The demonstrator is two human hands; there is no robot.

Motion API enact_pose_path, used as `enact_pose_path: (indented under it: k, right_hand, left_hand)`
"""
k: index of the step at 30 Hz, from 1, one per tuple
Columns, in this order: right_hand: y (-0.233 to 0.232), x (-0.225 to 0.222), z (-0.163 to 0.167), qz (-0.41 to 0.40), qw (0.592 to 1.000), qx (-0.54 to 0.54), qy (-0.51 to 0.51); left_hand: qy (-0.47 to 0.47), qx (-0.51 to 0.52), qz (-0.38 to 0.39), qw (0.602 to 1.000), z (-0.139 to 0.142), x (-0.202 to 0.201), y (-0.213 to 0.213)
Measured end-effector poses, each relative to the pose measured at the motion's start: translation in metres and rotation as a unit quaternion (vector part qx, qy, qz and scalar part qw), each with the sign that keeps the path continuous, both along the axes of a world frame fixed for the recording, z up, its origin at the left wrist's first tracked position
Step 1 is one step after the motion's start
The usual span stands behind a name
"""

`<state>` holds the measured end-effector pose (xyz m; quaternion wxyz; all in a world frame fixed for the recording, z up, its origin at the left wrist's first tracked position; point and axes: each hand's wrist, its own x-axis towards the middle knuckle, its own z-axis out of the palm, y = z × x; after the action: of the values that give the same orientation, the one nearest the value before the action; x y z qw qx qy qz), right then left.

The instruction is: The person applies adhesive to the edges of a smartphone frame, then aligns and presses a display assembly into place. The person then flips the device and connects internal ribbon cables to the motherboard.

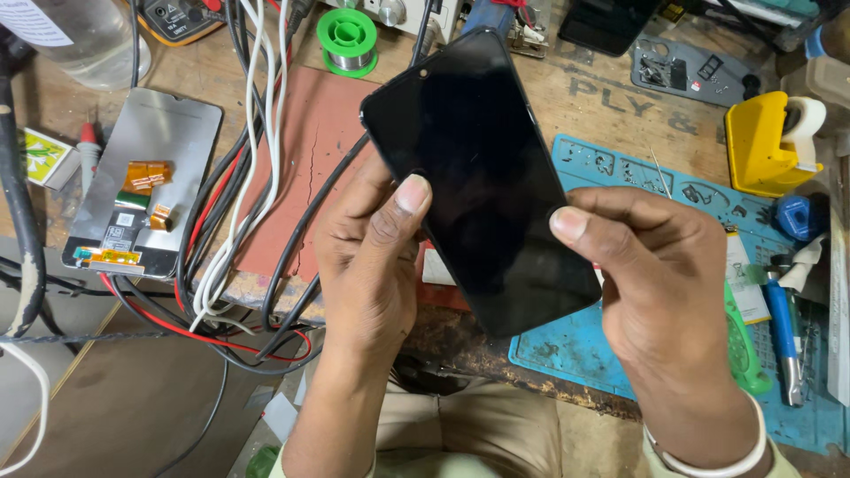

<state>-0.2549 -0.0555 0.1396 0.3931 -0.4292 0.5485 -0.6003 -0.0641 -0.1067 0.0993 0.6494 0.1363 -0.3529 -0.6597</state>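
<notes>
I hold a black smartphone (478,168) above the workbench, glass side up, its screen dark and its top tilted away from me. My left hand (367,257) grips its left edge with the thumb pressed on the glass. At the phone's lower right edge, my right hand (660,283) pinches it, thumb on top.
A detached display panel (142,177) with orange flex cables lies at left beside a tangle of cables (239,221). A red pad (310,150), a green solder spool (347,40), a blue repair mat (611,177), a yellow tape dispenser (766,142) and a blue-handled tool (784,332) surround the hands.
</notes>
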Motion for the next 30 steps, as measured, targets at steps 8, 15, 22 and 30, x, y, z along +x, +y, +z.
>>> enact_pose_path:
  k: [8,15,22,30]
  right_hand:
    - [-0.012,-0.006,-0.009,0.046,0.988,0.069,-0.134]
    - [-0.012,-0.001,-0.007,0.06,0.992,0.041,-0.104]
    - [-0.01,-0.001,-0.01,0.063,0.993,0.057,-0.083]
    - [-0.008,-0.005,-0.014,0.09,0.994,0.037,-0.056]
  left_hand:
    - [-0.095,0.006,0.027,0.995,0.013,0.011,0.001]
    - [-0.141,0.013,0.066,0.988,0.017,0.019,0.007]
    - [-0.081,0.02,0.105,0.991,0.009,0.016,0.006]
    - [-0.102,0.017,0.125,0.987,0.01,0.015,0.007]
